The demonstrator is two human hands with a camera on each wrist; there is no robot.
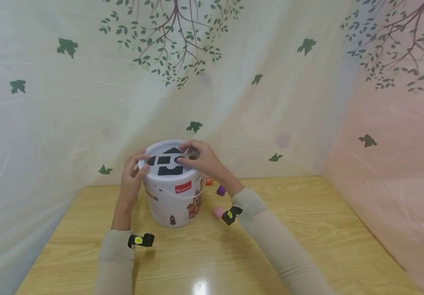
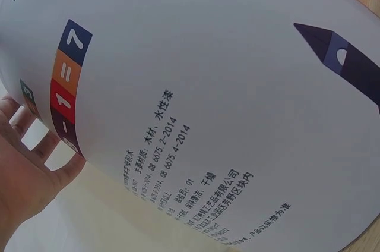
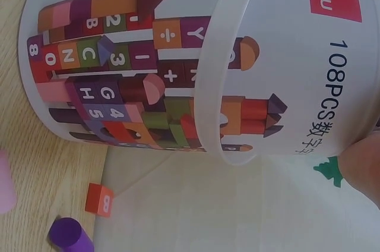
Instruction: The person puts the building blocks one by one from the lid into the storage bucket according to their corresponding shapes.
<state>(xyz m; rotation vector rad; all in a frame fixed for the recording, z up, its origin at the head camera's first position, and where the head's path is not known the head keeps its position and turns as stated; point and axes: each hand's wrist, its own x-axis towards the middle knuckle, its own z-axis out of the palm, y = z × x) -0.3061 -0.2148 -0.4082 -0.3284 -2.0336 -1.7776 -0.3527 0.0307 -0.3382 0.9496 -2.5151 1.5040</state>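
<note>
Here one white bucket [image 1: 173, 200] stands upright near the middle of the wooden table [image 1: 307, 229], closed by one white lid [image 1: 160, 166] with five dark shaped holes cut in it. Three loose blocks lie on the table just right of the bucket: one orange-red [image 1: 208, 180], one purple [image 1: 221, 190] and one pink [image 1: 217, 212].

The left hand [image 1: 132, 176] grips the lid's left rim, its fingers [image 1: 140, 157] curled over the edge and the thumb against the side. The right hand [image 1: 201, 157] rests on top of the lid at its right side, fingers bent and pinched close together over one of the holes; whether they hold a small piece there I cannot tell.

Behind and to both sides of the table hangs a pale curtain [image 1: 50, 123] printed with branches and birds. A black clip with a yellow dot sits on each beige sleeve at the wrist.
</note>
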